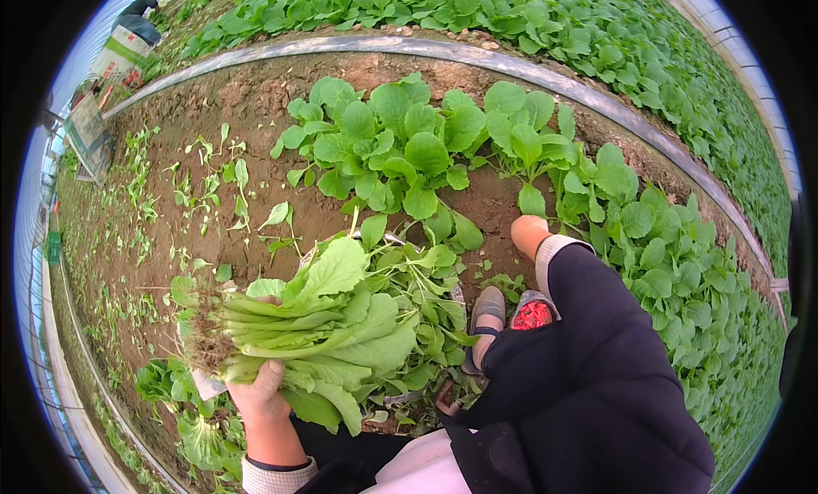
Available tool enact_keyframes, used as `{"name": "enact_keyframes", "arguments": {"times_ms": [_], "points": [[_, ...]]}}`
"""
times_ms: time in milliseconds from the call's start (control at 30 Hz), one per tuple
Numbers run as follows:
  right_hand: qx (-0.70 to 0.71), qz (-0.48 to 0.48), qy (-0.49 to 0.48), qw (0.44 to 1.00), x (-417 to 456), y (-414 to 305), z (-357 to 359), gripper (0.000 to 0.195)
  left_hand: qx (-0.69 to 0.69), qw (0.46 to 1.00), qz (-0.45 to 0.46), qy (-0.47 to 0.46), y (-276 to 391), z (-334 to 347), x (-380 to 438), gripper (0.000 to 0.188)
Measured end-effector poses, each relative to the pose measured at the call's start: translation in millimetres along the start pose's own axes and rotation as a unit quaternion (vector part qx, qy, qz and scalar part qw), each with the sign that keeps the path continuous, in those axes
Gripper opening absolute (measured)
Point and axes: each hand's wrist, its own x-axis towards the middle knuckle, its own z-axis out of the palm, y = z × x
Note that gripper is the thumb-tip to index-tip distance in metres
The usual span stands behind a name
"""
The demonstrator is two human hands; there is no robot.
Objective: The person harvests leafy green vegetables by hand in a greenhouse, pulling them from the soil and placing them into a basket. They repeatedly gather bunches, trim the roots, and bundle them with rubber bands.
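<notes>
A thick bunch of leafy greens (307, 328), roots and soil still on it, lies in my left hand (259, 392), with the thumb over the stems and the roots towards the left. My right hand (529, 233) is low among the standing plants, just below a leaf of a small green plant (527, 146); its fingers are hidden, so its hold cannot be told. Under and beside the bunch, loose greens (428, 296) fill a round container whose rim partly shows. Near my right forearm, a small container holds red pieces (532, 315), next to my shoe (489, 302).
Rooted greens (652, 238) grow ahead and along the right. A flat grey hose (409, 45) curves beyond them. Pulled greens (204, 440) lie at lower left, and scattered leaves (239, 187) on the soil. Another person (137, 21) and a printed sack (121, 53) are at upper left.
</notes>
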Motion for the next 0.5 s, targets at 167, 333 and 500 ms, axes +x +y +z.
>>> {"name": "enact_keyframes", "arguments": {"times_ms": [167, 333, 500], "points": [[-0.075, -0.095, 0.108, 0.987, 37, 37, 33, 0.036, 0.025, 0.999, -0.047, -0.005, -7, 10, 4, 0.083], [-0.358, 0.060, -0.008, 0.932, 56, 61, 45, 0.044, 0.026, 0.994, -0.108, -0.008, -23, 12, 7, 0.081], [-0.240, 0.114, 0.010, 0.964, 77, 81, 77, 0.037, 0.037, 0.989, -0.144, -0.019, -29, 16, 13, 0.083]]}}
